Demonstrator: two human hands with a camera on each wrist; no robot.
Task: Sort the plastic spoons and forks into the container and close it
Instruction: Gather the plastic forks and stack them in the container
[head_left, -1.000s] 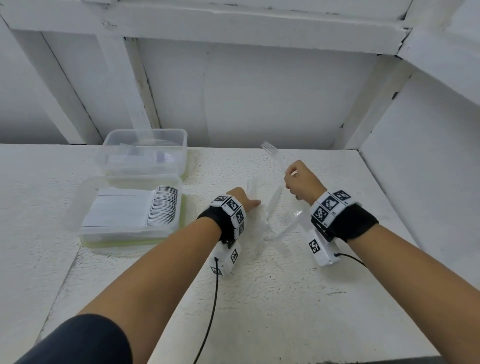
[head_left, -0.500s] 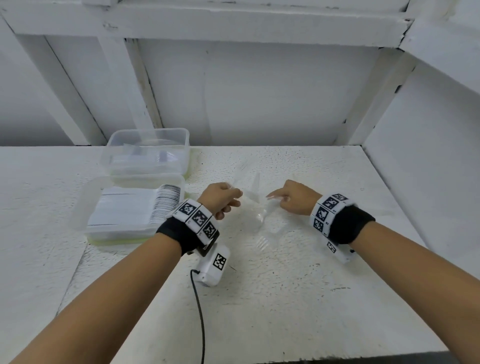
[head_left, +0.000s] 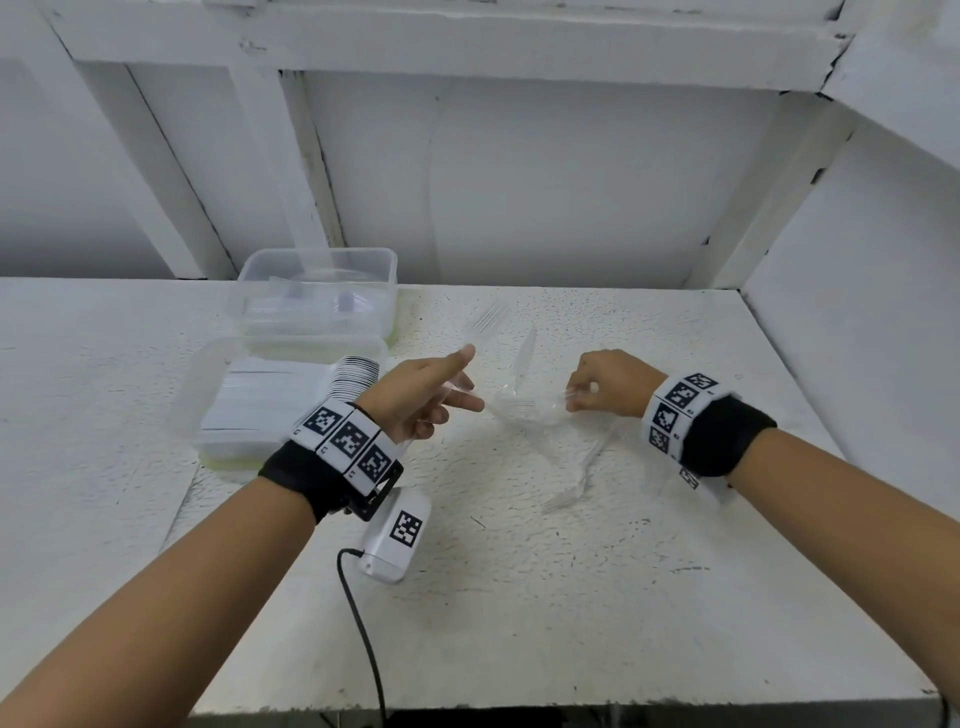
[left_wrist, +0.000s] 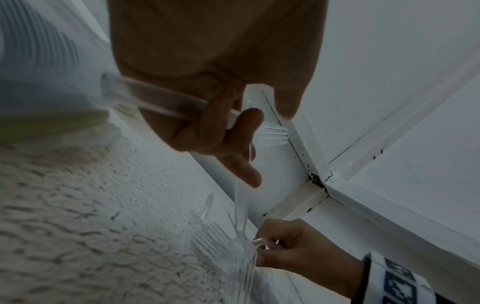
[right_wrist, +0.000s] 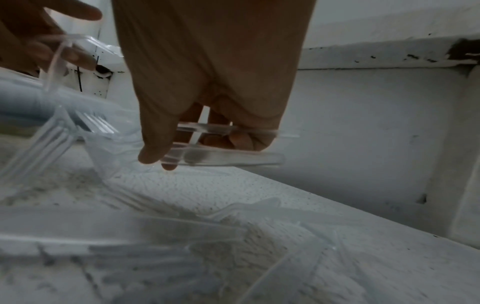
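Clear plastic cutlery is held in both hands above the middle of the counter (head_left: 519, 623): a fork (head_left: 480, 322) is gripped by its handle in the curled fingers of the left hand (head_left: 421, 397), tines pointing up and away, and a small bunch of forks (head_left: 530, 408) is pinched at the handle ends by the right hand (head_left: 608, 384), tines toward the left hand. More pieces (head_left: 566, 493) lie loose on the counter just below the right hand; whether any is a spoon cannot be told. A container (head_left: 317, 296) is seen open near the counter's back-left edge, with a second tub (head_left: 218, 410) just in front of it holding stacked cutlery. Such pieces are judged very light, thin and fairly stiff, yet liable to snap at the tines if bent, and smooth enough to slide past one another. A hold on the flat handles, with pieces aligned the same way, is judged safest; the tines are best left untouched.
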